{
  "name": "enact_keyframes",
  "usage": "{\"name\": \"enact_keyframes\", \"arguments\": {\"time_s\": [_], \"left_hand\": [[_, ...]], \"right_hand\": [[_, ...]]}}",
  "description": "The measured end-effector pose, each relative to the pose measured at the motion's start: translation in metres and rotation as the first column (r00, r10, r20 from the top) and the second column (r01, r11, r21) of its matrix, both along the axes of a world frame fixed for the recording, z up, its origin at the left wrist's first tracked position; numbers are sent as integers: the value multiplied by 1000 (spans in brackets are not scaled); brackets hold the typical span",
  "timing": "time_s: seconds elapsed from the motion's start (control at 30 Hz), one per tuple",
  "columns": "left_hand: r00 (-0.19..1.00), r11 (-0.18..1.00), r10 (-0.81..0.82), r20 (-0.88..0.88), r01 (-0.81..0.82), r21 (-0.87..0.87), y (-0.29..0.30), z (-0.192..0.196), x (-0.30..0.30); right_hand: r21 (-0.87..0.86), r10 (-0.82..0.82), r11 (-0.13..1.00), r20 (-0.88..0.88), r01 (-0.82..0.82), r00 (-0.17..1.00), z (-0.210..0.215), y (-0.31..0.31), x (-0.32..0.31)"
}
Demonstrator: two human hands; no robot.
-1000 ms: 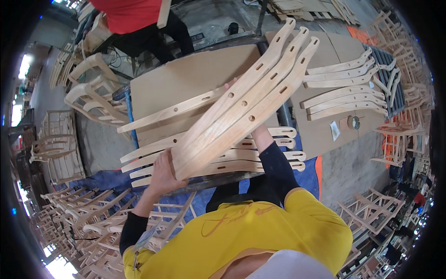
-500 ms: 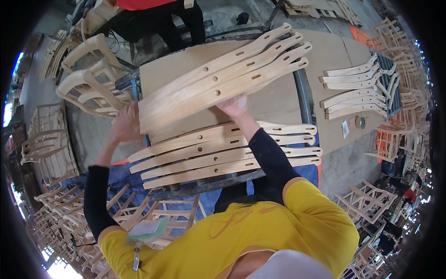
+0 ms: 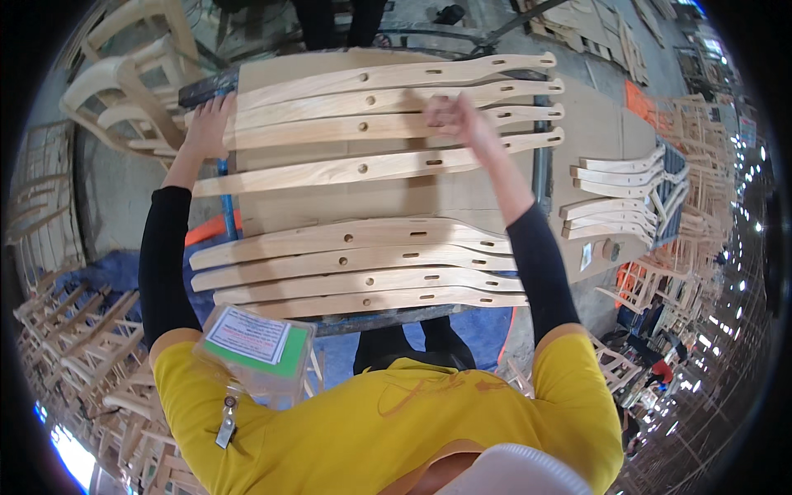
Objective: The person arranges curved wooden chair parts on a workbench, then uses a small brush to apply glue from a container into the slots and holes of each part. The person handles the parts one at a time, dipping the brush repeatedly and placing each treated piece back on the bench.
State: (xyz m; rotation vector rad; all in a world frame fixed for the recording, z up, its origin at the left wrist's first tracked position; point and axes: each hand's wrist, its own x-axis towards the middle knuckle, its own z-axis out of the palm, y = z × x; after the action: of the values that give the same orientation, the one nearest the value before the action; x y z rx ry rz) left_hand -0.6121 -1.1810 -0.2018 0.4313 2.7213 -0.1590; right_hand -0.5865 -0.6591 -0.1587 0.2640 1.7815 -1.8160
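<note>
Several long, curved pale wooden pieces (image 3: 313, 130), shaped like chair back legs, lie side by side across the far half of the cardboard-covered table. Each has a round hole and slots. My left hand (image 3: 210, 128) rests against their left ends, fingers stretched along them. Over the middle pieces, close to a slot, is my right hand (image 3: 452, 117), its fingers curled in; I see nothing in them. The nearest piece of this group (image 3: 322, 172) lies a little apart from the others. A second row of like pieces (image 3: 313, 246) lies along the near edge, partly behind my right forearm.
More curved wooden pieces (image 3: 615, 177) lie in two small groups on cardboard at the right. Curved wooden frames (image 3: 124, 91) stand at the far left. Stacked chair frames (image 3: 74, 355) fill the lower left. A person's dark-trousered legs (image 3: 338, 21) show beyond the table.
The far bundle, which was tilted and held up by both hands, now lies level and spread out on the table. My right hand has come from underneath to above the pieces.
</note>
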Motion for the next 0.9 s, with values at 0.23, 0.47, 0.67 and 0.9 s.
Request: {"name": "enact_keyframes", "arguments": {"time_s": [0.23, 0.47, 0.67, 0.9], "left_hand": [[992, 1000, 16, -127, -17, -7, -2, -8, 7], [994, 996, 4, -107, -14, -91, 1, -6, 7], [999, 966, 37, -2, -36, -255, 18, 3, 21], [989, 958, 144, -28, -147, -248, 26, 4, 39]], "right_hand": [[988, 687, 126, -150, 87, 711, -64, 3, -118], [998, 654, 39, 15, -54, 756, -79, 3, -104], [988, 664, 142, -44, -68, 746, -66, 11, -50], [836, 592, 477, -534, 272, 603, -19, 20, 46]]}}
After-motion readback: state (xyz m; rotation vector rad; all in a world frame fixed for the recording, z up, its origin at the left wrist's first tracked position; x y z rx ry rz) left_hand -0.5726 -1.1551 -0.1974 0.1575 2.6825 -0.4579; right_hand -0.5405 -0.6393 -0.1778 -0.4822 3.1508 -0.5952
